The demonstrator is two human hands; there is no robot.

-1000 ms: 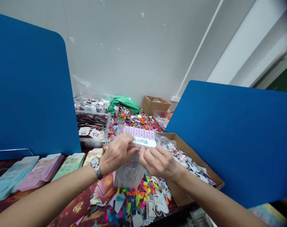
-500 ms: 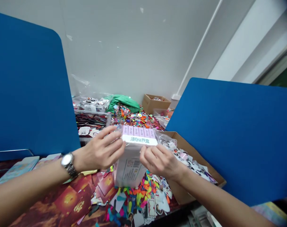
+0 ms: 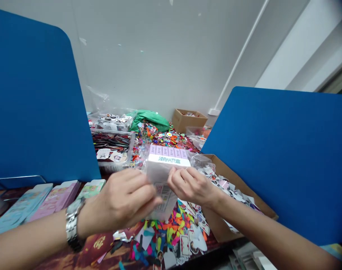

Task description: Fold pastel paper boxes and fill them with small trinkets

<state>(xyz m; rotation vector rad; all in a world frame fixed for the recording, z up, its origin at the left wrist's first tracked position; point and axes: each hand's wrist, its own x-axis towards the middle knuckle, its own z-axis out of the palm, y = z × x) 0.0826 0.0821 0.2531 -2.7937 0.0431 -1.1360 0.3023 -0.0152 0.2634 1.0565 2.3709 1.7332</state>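
Note:
A white box with a row of lilac packs along its top (image 3: pixel 169 160) stands upright inside a clear plastic bag (image 3: pixel 159 214). My right hand (image 3: pixel 189 185) pinches the bag's edge at the box's front right. In front of the box's left side is my left hand (image 3: pixel 125 198), slightly blurred, its fingers curled together. What it holds, if anything, I cannot make out. A metal watch circles my left wrist. Below the box lie loose, brightly coloured balloons (image 3: pixel 173 227) and cut-out stickers (image 3: pixel 197 238).
Blue partitions (image 3: pixel 38 101) (image 3: pixel 283 157) flank the table. A cardboard box of stickers (image 3: pixel 227 221) stands at right. Stacked printed packs (image 3: pixel 54 200) lie at left. Clear bins (image 3: pixel 133 144), a green bag (image 3: pixel 151 119) and a small carton (image 3: pixel 187 122) sit behind.
My left hand has come away from the box's upper left corner, moving down and nearer to me. The right hand keeps its pinch on the bag. The view has shifted slightly.

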